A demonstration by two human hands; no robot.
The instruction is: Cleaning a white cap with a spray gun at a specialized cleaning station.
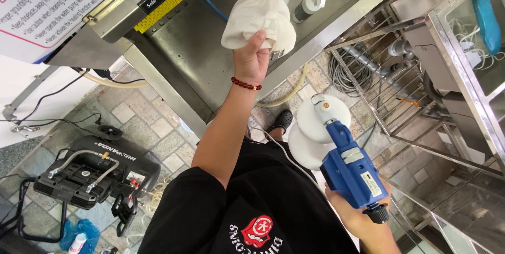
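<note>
1. Head view, looking down the person's own body: left hand (251,59) is raised and pinches a white cap (258,20) by its lower edge, thumb in front and fingers behind.
2. The cap hangs in front of the slanted steel basin (200,59), near a white-topped bottle (310,1); whether it touches the metal cannot be told.
3. Right hand (357,214) is wrapped shut around the grip of a blue power tool (350,167), held low by the hip. Its round white head (329,120) points up, well apart from the cap.
4. Step, as a judgement: cap presented at the basin, tool held ready, no contact between the two.
5. Bringing them together would call for lifting the tool head up to the cap and bracing the cap, since soft fabric will fold under pressure.
6. Materials: the cap is limp cloth with stitched panels and a back strap. The tool is hard glossy plastic with a black knob at its end. The basin is brushed sheet steel.
7. Around: red bead bracelet (245,84) on the left wrist, black machine (97,172) with hoses on the stone-tile floor (152,128), coiled grey hose (347,70), steel rack (421,128) at right.
</note>
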